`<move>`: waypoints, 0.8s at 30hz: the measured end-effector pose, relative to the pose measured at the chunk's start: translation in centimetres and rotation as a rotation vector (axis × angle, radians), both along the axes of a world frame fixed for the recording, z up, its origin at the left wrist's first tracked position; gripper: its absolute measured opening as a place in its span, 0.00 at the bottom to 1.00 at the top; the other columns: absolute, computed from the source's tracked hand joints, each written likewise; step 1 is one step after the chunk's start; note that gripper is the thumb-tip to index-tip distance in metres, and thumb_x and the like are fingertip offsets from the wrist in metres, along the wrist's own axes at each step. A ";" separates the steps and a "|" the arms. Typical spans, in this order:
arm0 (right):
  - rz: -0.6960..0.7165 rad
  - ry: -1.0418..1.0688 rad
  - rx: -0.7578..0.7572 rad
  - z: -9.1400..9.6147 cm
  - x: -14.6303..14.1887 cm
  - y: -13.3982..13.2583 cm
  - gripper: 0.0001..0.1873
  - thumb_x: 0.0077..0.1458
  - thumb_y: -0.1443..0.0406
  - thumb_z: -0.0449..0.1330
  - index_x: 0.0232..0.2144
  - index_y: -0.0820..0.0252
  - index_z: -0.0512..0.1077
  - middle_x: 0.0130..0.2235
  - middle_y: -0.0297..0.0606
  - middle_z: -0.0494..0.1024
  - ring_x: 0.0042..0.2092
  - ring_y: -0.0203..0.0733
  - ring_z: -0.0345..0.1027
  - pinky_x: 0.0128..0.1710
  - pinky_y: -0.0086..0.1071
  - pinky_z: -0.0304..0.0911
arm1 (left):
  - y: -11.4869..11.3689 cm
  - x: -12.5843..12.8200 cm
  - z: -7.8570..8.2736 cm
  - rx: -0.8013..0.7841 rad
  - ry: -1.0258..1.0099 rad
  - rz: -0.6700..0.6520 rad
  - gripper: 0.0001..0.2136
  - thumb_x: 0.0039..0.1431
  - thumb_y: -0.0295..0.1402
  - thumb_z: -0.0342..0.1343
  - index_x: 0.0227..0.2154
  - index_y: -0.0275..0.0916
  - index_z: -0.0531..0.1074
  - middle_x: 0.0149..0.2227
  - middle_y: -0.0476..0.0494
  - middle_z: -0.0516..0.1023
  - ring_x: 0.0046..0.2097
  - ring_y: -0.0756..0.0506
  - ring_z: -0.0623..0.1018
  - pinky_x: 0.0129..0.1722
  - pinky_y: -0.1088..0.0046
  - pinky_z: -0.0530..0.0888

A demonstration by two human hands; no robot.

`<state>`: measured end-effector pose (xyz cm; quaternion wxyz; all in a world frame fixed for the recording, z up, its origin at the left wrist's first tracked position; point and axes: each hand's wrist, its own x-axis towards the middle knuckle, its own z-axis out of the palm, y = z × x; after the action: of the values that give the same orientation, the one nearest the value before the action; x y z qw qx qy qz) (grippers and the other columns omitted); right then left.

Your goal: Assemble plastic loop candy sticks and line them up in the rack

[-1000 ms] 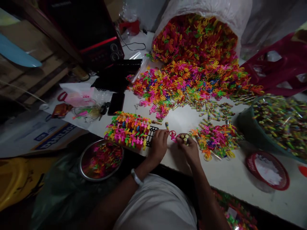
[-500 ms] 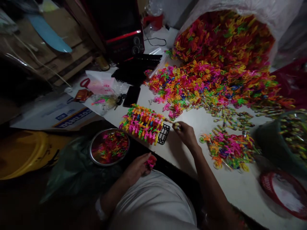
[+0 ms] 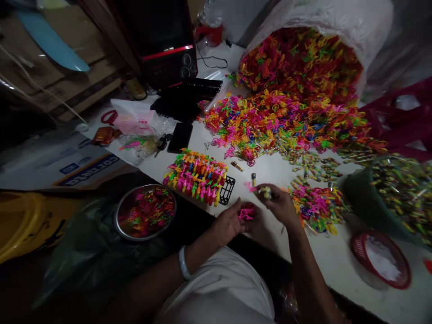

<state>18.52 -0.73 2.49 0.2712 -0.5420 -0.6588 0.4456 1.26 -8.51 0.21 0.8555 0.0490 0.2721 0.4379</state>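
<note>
My left hand is at the table's front edge, its fingers curled round several pink plastic pieces. Close by on the right, my right hand holds several small patterned tubes in its palm, and a blurred pink piece shows at its fingertips. One small tube stands out just beyond those fingertips; whether they touch it I cannot tell. Another tube lies farther back on the table. Left of my hands, a black rack carries dense rows of colourful plastic pieces.
A tipped plastic bag spills colourful pieces over the table. On the right are a green bucket of tubes, a red basket and a smaller pile. A metal bowl sits left, below a phone.
My left hand has moved right with its pink pieces, up to the table edge. My right hand has drawn away from the rack, to the right; a tube lies where its fingertips were.
</note>
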 end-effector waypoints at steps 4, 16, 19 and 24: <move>0.314 -0.019 -0.031 1.4 1.1 -2.6 0.16 0.48 0.70 0.59 0.41 0.58 0.76 0.40 0.39 0.80 0.41 0.42 0.73 0.43 0.33 0.66 | 0.7 0.5 0.1 -0.126 0.010 -0.029 0.18 0.56 0.45 0.59 0.41 0.36 0.74 0.39 0.38 0.78 0.37 0.43 0.77 0.29 0.70 0.73; 0.606 -0.199 -0.112 0.3 -0.9 0.0 0.12 0.49 0.71 0.56 0.36 0.59 0.75 0.33 0.36 0.79 0.33 0.39 0.71 0.34 0.28 0.63 | -1.3 -2.0 -1.4 0.047 0.361 -0.041 0.20 0.50 0.47 0.63 0.39 0.35 0.75 0.35 0.43 0.75 0.29 0.50 0.74 0.21 0.77 0.62; 0.500 -0.188 -0.095 -0.3 0.9 0.7 0.10 0.53 0.64 0.58 0.38 0.59 0.75 0.35 0.37 0.79 0.35 0.41 0.72 0.35 0.29 0.65 | -2.3 -4.3 -1.8 0.075 0.389 -0.306 0.20 0.49 0.48 0.64 0.35 0.34 0.75 0.31 0.44 0.74 0.26 0.52 0.73 0.22 0.78 0.60; 0.195 -0.171 -0.034 -2.2 -0.2 3.5 0.16 0.50 0.55 0.61 0.35 0.62 0.75 0.29 0.38 0.77 0.26 0.37 0.66 0.26 0.29 0.62 | -6.2 -12.9 -3.2 -0.006 0.539 -0.317 0.17 0.49 0.44 0.65 0.34 0.34 0.77 0.32 0.43 0.76 0.30 0.50 0.74 0.25 0.79 0.63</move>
<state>18.34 2.76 0.26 0.1604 -0.5159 -0.7214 0.4332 -11.69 -14.71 -2.98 0.8104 0.2024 0.4793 0.2694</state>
